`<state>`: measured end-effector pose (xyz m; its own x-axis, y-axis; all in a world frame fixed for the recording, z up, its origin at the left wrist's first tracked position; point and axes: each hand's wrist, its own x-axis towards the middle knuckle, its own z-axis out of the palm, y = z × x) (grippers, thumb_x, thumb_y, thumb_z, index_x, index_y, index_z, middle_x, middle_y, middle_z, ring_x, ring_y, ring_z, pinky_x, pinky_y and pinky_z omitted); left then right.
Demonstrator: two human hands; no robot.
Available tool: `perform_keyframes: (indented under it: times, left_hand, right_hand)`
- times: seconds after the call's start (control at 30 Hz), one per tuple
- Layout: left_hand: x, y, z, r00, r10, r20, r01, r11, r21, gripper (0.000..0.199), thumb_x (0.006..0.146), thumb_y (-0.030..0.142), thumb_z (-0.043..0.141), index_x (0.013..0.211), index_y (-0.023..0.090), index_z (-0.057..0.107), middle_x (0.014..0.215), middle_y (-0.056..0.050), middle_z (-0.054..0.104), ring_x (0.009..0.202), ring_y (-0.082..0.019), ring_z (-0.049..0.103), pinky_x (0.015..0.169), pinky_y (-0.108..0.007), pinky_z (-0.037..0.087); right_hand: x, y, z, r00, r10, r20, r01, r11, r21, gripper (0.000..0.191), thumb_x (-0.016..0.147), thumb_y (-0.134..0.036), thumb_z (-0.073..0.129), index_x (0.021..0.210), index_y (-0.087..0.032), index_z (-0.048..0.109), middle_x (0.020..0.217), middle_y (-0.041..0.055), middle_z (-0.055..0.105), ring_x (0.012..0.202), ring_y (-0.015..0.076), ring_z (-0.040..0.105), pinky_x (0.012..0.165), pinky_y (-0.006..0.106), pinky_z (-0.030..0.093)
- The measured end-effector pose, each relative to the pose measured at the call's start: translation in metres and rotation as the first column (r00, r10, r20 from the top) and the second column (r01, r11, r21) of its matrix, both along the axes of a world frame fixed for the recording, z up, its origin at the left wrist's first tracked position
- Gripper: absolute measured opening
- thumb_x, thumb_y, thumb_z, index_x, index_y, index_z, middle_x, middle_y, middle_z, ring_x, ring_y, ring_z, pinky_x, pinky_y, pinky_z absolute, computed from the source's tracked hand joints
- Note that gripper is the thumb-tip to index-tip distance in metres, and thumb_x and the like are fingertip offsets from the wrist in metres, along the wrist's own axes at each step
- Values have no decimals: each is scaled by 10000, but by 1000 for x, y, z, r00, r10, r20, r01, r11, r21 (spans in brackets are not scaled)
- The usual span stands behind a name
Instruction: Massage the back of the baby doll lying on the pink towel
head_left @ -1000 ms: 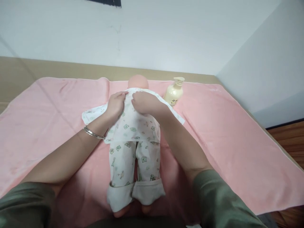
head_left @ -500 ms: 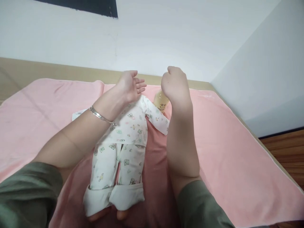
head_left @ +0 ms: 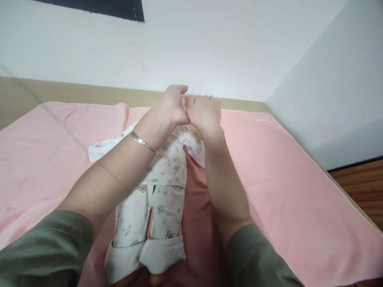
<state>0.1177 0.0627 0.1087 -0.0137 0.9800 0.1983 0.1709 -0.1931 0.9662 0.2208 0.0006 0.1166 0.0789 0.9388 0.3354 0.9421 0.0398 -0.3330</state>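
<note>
My left hand is turned palm up with its thumb raised and fingers stretched out, reaching under my right hand. Palm down, my right hand lies across those fingers; its own fingers point away and are partly hidden. I see no object in either hand. Below them, a white patterned baby top and matching trousers with turned-up cuffs clothe a small doll-like figure lying on its back. Its brownish feet poke out; its head is hidden behind my hands. Part of a yellowish bottle shows beside my right wrist.
A pink blanket covers the tan surface beneath the figure. A white wall rises behind, with a dark panel at top left. Another wall and brown wood stand at the right.
My hands were apart and now touch. The right one has moved left and down from a curled pose onto my left fingers. The bottle is now more covered.
</note>
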Motion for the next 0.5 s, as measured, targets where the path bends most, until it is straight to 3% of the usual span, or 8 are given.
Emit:
perform_keyframes:
  times: [0.13, 0.3, 0.37, 0.5]
  left_hand:
    - [-8, -18, 6, 968, -185, 172, 224, 943, -246, 219, 992, 301, 511, 1107, 172, 647, 1187, -123, 728, 1470, -358, 508, 1198, -592, 486]
    - [-37, -45, 11, 895, -331, 299, 426, 835, -349, 370, 981, 394, 435, 1087, 149, 692, 1176, -174, 736, 1427, -367, 565, 1142, -548, 552]
    - [-54, -57, 20, 885, -316, 341, 440, 805, -398, 409, 991, 397, 392, 1070, 141, 701, 1211, -172, 733, 1414, -331, 590, 1106, -465, 585]
    - [-91, -73, 43, 839, -133, 527, 405, 800, -443, 485, 1041, 310, 244, 1048, 87, 675, 1193, -139, 735, 1342, -230, 657, 992, -315, 615]
  right_hand:
    - [-1, 4, -4, 1000, -13, 7, 13, 998, 58, 543, 1083, -418, 324, 963, -115, 758, 1047, 185, 757, 1204, 397, 659, 1171, 712, 364]
    - [-5, 6, -5, 990, -135, 48, 137, 989, -48, 499, 1091, -352, 301, 1022, -110, 732, 1093, 189, 722, 1180, 375, 669, 1025, 565, 526]
    - [-7, 6, -5, 982, -155, 110, 160, 986, -40, 489, 1092, -326, 300, 1025, -91, 723, 1093, 195, 711, 1202, 371, 652, 1034, 555, 519]
    - [-8, 8, -1, 972, -165, 168, 183, 979, -96, 458, 1075, -296, 325, 960, -91, 718, 1033, 196, 704, 1123, 363, 668, 994, 542, 525]
